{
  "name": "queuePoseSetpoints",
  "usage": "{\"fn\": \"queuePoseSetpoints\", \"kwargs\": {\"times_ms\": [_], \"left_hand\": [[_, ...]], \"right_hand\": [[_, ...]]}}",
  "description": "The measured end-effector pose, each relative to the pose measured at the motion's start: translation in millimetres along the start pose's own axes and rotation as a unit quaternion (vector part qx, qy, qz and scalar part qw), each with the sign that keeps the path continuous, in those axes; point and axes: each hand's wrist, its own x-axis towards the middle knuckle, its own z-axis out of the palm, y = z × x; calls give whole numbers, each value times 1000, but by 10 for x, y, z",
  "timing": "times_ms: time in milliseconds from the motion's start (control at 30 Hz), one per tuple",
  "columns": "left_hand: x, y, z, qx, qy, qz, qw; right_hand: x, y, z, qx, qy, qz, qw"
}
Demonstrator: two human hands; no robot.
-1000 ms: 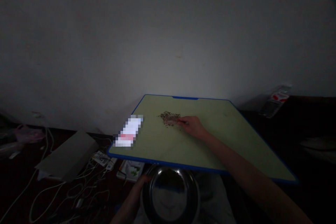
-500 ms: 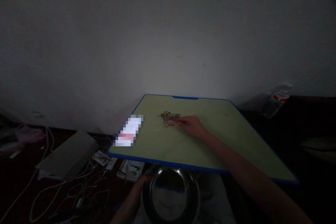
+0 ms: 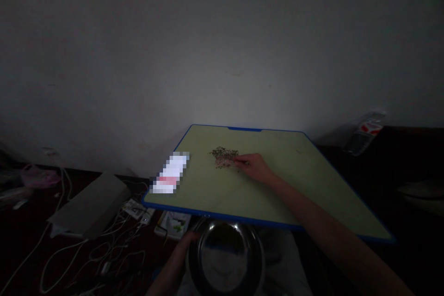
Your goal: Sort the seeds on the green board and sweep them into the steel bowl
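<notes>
My right hand (image 3: 255, 166) reaches over the pale board (image 3: 277, 148), its thumb and finger pinched together at the right side of a scatter of small dark grains (image 3: 225, 151). Pinkish bits lie among the grains; their exact kind is too dim to make out. What the fingertips hold, if anything, is too small to name. Below the board's front edge, my left hand (image 3: 185, 245) grips the left rim of a shiny metal bowl (image 3: 260, 259). Most of the left fingers are hidden by the bowl. The bowl's inside looks dark and reflective.
On the board's left side lies a lit phone (image 3: 169, 173), blurred out. A grey box (image 3: 90, 206), tangled white cables (image 3: 107, 249) and a white tray (image 3: 163, 229) are at lower left. A plastic bottle (image 3: 366, 134) leans by the wall on the right.
</notes>
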Motion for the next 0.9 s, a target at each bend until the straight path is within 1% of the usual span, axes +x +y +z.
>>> {"fn": "queuePoseSetpoints", "kwargs": {"times_ms": [167, 333, 400, 500, 567, 667, 833, 900], "left_hand": [[-22, -21, -75, -4, -11, -3, 1000], [75, 73, -111, 51, -23, 2, 998], [113, 107, -117, 57, -23, 9, 998], [148, 129, -138, 58, -33, -1, 998], [153, 122, -151, 55, -48, -18, 997], [104, 69, -136, 44, -61, -33, 997], [-99, -63, -32, -13, -11, 38, 999], [-143, -78, -9, -16, -14, 35, 999]], "right_hand": [[-3, 0, 9, 11, 1, 4, 1000], [4, -1, 8, 17, 6, 6, 1000], [5, 12, 13, 23, 13, 6, 1000], [7, 46, 29, 15, 24, 5, 1000], [9, 63, 37, 6, 20, 3, 1000], [10, 61, 34, -3, 8, 5, 1000], [6, 43, 22, 13, 2, 1, 1000], [5, 53, 25, 18, 11, 0, 1000]]}}
